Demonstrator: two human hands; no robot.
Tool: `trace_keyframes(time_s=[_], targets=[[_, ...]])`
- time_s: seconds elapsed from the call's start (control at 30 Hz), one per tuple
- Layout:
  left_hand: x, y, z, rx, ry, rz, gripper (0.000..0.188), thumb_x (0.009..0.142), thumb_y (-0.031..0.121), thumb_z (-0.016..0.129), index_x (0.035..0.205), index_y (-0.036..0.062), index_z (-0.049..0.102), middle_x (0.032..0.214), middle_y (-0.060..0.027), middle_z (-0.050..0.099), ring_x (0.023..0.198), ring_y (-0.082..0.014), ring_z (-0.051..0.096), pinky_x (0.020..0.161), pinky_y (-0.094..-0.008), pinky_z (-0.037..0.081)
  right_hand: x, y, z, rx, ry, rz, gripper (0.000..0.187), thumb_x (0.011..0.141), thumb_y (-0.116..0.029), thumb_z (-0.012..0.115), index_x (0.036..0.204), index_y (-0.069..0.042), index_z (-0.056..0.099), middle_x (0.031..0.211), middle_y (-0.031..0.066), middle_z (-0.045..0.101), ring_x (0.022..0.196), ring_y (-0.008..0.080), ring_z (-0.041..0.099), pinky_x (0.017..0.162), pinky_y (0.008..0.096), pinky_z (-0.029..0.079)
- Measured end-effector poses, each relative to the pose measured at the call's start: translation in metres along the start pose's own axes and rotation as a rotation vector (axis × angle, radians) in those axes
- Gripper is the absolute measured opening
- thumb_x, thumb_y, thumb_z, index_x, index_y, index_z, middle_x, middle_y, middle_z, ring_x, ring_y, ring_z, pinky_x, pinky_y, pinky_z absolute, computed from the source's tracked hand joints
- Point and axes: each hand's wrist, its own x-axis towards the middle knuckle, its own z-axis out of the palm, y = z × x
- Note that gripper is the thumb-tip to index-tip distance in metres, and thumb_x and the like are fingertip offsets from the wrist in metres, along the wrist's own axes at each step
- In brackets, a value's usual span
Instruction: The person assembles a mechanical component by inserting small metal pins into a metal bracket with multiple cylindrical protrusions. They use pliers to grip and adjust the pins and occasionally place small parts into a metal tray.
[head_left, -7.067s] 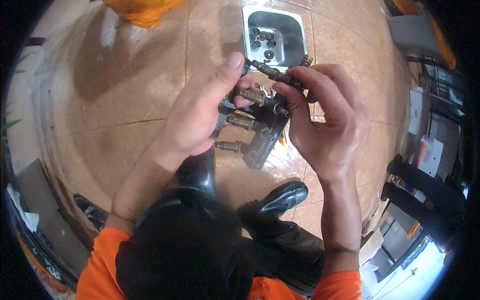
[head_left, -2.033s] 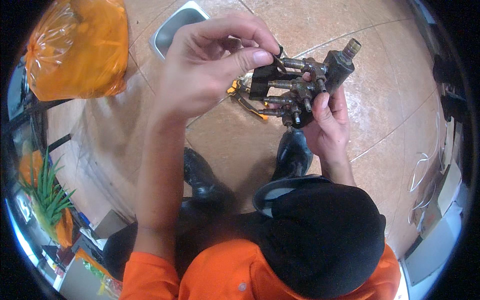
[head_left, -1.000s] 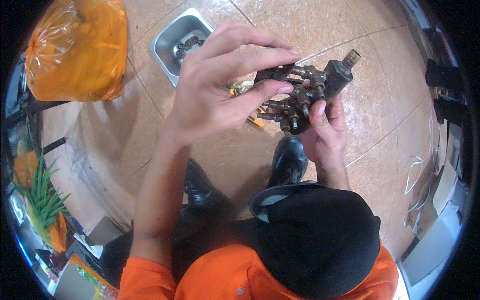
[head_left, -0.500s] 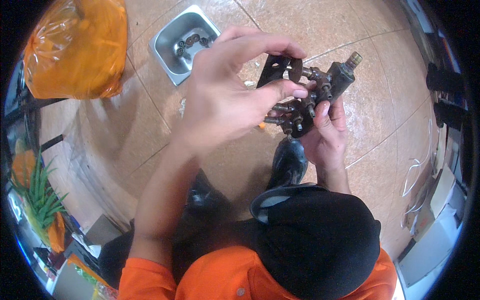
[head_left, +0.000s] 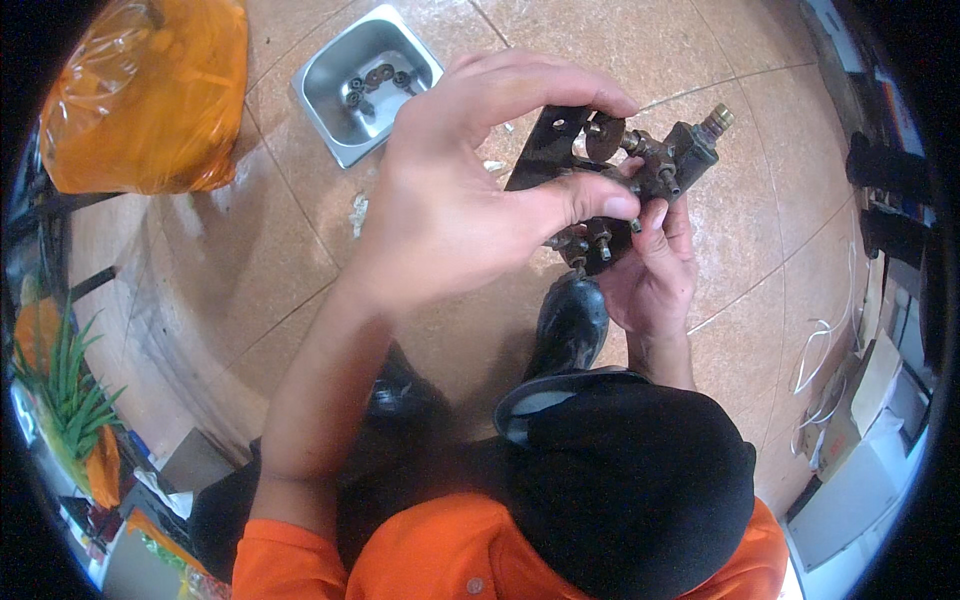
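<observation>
A dark metal valve manifold [head_left: 680, 160] is held up over the floor, tilted, with several small brass-tipped fittings, a round disc [head_left: 603, 137] and a threaded brass end [head_left: 716, 120]. My right hand [head_left: 655, 275] grips it from below and the right, thumb on top and the other fingers partly hidden behind. From the left, my left hand [head_left: 450, 190] curves around its far side. The forefinger tip is by the disc, and the thumb lies across the fittings; the remaining fingers are mostly hidden. A flat dark plate [head_left: 545, 150] with a hole forms part of the manifold.
On the tiled floor [head_left: 740, 270], a square steel pan [head_left: 330, 130] holds several small dark round parts. An orange plastic bag [head_left: 150, 100] stands at the far left. Near left is a green spiky plant [head_left: 75, 385]; a white cable [head_left: 822, 370] lies at the right. Beneath the manifold shows a black boot [head_left: 572, 320].
My left thumb has slid lower across the fittings, and its gap to the forefinger has widened. The manifold has shifted slightly to the right. My right hand keeps its grip.
</observation>
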Motion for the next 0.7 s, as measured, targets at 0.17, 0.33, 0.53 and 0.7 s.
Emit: trace_keyframes(time_s=[0.17, 0.33, 0.53, 0.7], targets=[[-0.003, -0.004, 0.001, -0.085, 0.002, -0.024, 0.040, 0.077, -0.005, 0.077, 0.115, 0.0016, 0.070, 0.116, -0.0081, 0.069, 0.111, -0.0200, 0.064, 0.103, -0.0328, 0.046, 0.000, -0.001, 0.005, 0.064, -0.028, 0.027, 0.054, 0.102, -0.024, 0.054, 0.150, -0.010, 0.034, 0.144, 0.0128, 0.048, 0.133, 0.0331, 0.050, 0.106, 0.0565, 0.047], [0.000, -0.007, 0.003, -0.032, 0.017, 0.011, 0.043, 0.077, -0.002, 0.076, 0.120, 0.0050, 0.070, 0.116, -0.0073, 0.068, 0.112, -0.0208, 0.062, 0.100, -0.0337, 0.047, 0.000, 0.000, 0.002, 0.070, -0.031, 0.018, 0.052, 0.102, -0.022, 0.052, 0.151, -0.011, 0.034, 0.145, 0.0132, 0.048, 0.131, 0.0336, 0.052, 0.104, 0.0580, 0.048], [0.003, 0.002, -0.008, 0.419, -0.014, 0.220, 0.043, 0.072, 0.006, 0.079, 0.114, 0.0126, 0.075, 0.113, -0.0048, 0.068, 0.104, -0.0245, 0.062, 0.093, -0.0348, 0.048, 0.002, 0.005, -0.004, 0.148, -0.089, -0.028, 0.047, 0.103, -0.020, 0.050, 0.148, -0.011, 0.038, 0.144, 0.0132, 0.049, 0.128, 0.0339, 0.054, 0.102, 0.0594, 0.051], [0.004, -0.001, -0.008, 0.303, 0.009, 0.206, 0.041, 0.072, 0.006, 0.079, 0.113, 0.0113, 0.075, 0.108, -0.0057, 0.070, 0.103, -0.0240, 0.062, 0.091, -0.0344, 0.049, 0.003, -0.001, 0.011, 0.090, -0.011, -0.001, 0.049, 0.103, -0.026, 0.054, 0.145, -0.009, 0.036, 0.131, 0.0123, 0.053, 0.119, 0.0336, 0.060, 0.092, 0.0579, 0.058]])
